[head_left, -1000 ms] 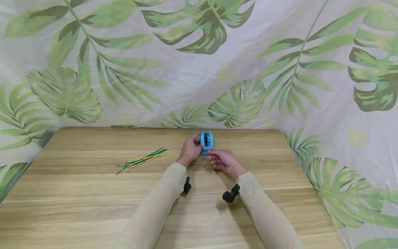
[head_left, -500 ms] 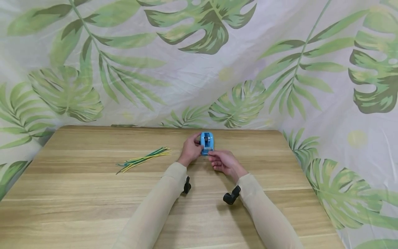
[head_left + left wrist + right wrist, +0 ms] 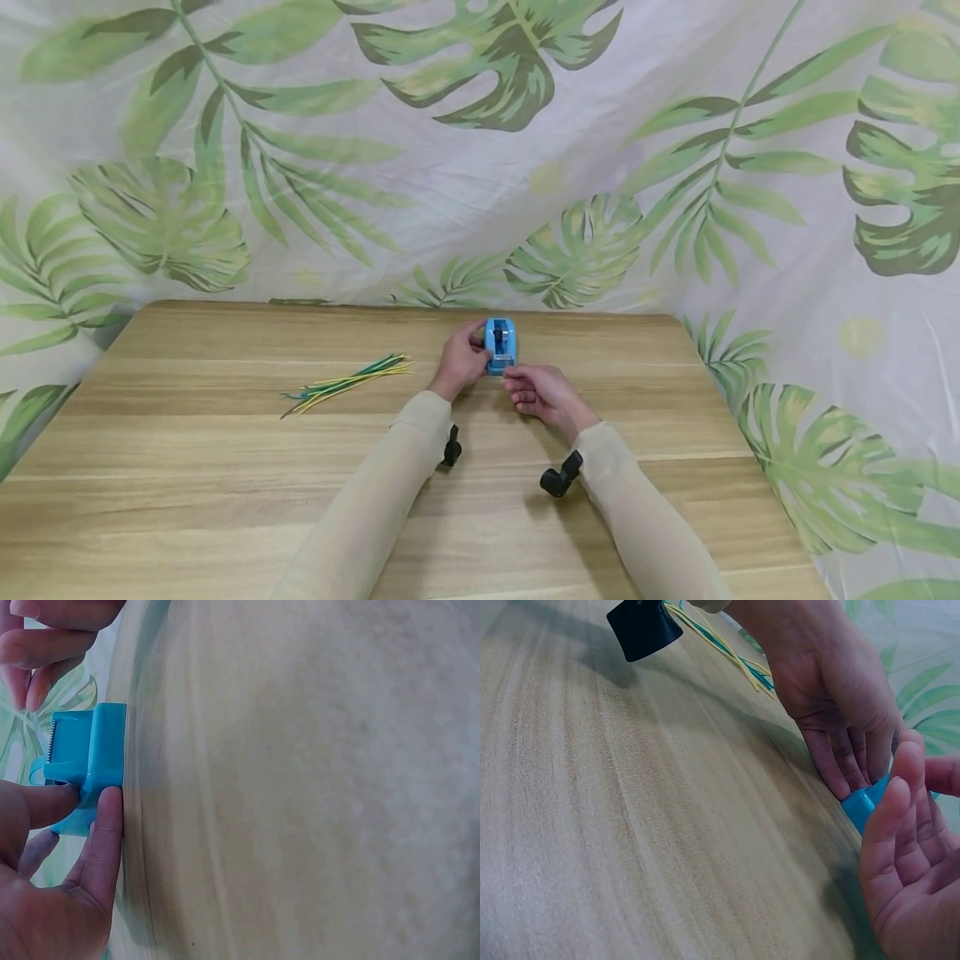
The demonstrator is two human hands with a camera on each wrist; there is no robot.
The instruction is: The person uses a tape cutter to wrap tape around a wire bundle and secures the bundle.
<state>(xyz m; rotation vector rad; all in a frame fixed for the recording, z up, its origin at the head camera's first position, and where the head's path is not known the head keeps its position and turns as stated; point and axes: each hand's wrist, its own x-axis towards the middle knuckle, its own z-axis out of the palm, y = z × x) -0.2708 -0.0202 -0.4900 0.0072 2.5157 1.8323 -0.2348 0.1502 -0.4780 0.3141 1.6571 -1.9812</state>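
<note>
A small blue tape dispenser [image 3: 500,346] stands near the table's far edge, its toothed cutter facing the person. My left hand [image 3: 461,362] grips it from the left side. In the left wrist view, the thumb and fingers of that left hand [image 3: 56,889] lie around the dispenser [image 3: 109,746]. Just in front of the cutter, my right hand [image 3: 547,390] pinches with thumb and forefinger at the tape's end; the clear strip itself is too fine to make out. The right wrist view shows the right hand [image 3: 922,877] partly covering the dispenser [image 3: 864,806].
Several thin green and yellow wires [image 3: 348,383] lie in a loose bundle on the wooden table [image 3: 225,483], left of the hands. A leaf-patterned cloth [image 3: 480,192] hangs behind the table. Black wrist mounts [image 3: 561,475] stick out beneath both sleeves.
My right hand has drawn back very slightly from the dispenser's front, toward the person and right. The left hand keeps its grip, and the dispenser stays in place.
</note>
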